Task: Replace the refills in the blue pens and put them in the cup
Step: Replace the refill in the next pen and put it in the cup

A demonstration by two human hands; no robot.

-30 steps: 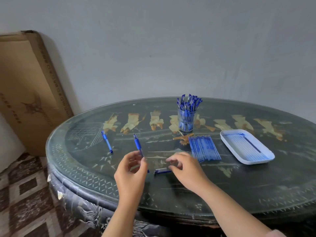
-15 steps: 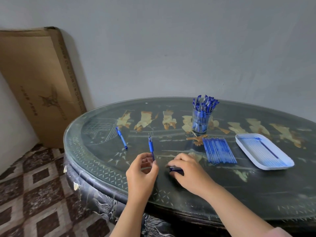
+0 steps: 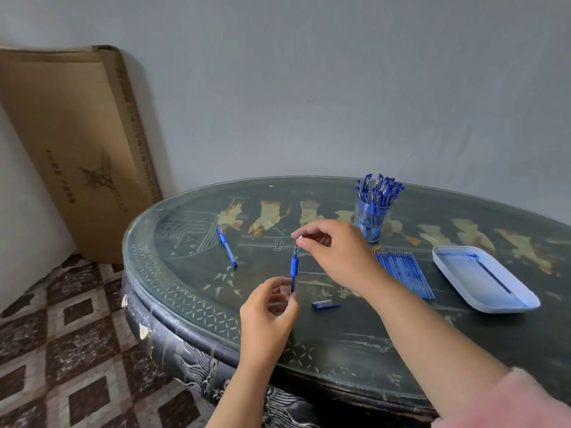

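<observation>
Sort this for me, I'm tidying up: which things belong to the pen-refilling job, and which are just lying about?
Belongs: pen held in the left hand, right hand at its tip, loose cap, second pen, row of refills, tray, cup of pens.
Lying about: the leaning cardboard box.

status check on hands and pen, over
Left grip holds pen upright by its lower barrel. Right grip pinches its top end. Cap off, lying on table. Nothing blocking cup.

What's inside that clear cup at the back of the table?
The cup holds a crowded bunch of blue pens, capped ends above the rim. They hide its bottom; the count is unclear.
</observation>
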